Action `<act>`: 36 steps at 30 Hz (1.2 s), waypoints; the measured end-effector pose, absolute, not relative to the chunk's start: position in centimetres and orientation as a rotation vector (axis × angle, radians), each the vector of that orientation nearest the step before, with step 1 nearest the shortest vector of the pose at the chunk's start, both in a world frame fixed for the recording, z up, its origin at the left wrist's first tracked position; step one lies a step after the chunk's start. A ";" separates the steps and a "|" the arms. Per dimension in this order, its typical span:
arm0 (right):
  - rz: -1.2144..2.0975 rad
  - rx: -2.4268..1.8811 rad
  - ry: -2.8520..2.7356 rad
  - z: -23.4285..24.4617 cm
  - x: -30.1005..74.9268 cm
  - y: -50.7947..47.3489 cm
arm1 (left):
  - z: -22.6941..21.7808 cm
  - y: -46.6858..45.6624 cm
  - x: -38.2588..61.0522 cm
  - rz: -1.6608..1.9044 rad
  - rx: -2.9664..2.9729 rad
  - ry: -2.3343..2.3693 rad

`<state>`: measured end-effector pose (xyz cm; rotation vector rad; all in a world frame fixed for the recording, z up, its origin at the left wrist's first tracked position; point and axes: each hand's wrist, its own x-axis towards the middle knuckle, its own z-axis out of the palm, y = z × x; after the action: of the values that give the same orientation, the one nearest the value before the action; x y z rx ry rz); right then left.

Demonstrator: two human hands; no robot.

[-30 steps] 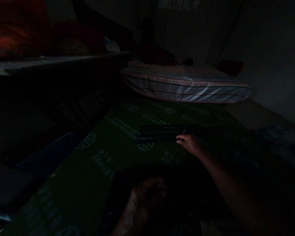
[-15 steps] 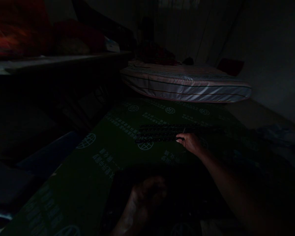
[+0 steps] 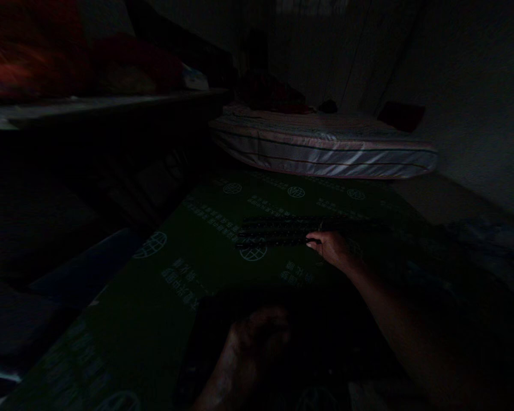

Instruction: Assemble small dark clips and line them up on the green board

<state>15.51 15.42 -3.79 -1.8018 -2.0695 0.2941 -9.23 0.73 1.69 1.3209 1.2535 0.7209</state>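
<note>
Several long black strips with light dots (image 3: 274, 233) lie side by side across the green printed board (image 3: 223, 274). My right hand (image 3: 332, 247) reaches in from the right, thumb and fingers pinched on the nearest dotted strip around its middle. Lower down, my left hand (image 3: 257, 337) is curled, its fingers in deep shadow. It rests at or over a large black item (image 3: 325, 325) whose kind the darkness hides. Whatever my left fingers hold, if anything, cannot be made out.
Beyond the board lies a striped mattress (image 3: 325, 154). A shelf or tabletop (image 3: 111, 104) at the left carries an orange-red bundle (image 3: 29, 57) and a small pale box (image 3: 195, 79). Crumpled cloth or plastic (image 3: 488, 240) lies at the right. The room is very dark.
The picture has grown a little darker. Both hands and the dotted strips hold the same places.
</note>
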 end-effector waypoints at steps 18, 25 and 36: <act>0.301 -1.801 -2.075 -3.7 15.5 15.4 | 0.7 0.8 -9.4 0.713 1.383 1.239; 0.291 -1.801 -2.084 -3.6 15.5 15.3 | 0.8 0.7 -9.3 0.752 1.384 1.239; 0.281 -1.799 -2.097 -3.4 15.4 15.1 | 0.8 0.8 -9.2 0.762 1.377 1.259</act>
<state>15.43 15.14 -3.42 -1.7986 -2.0967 0.2810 -9.24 0.78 0.82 1.3770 1.2588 0.7623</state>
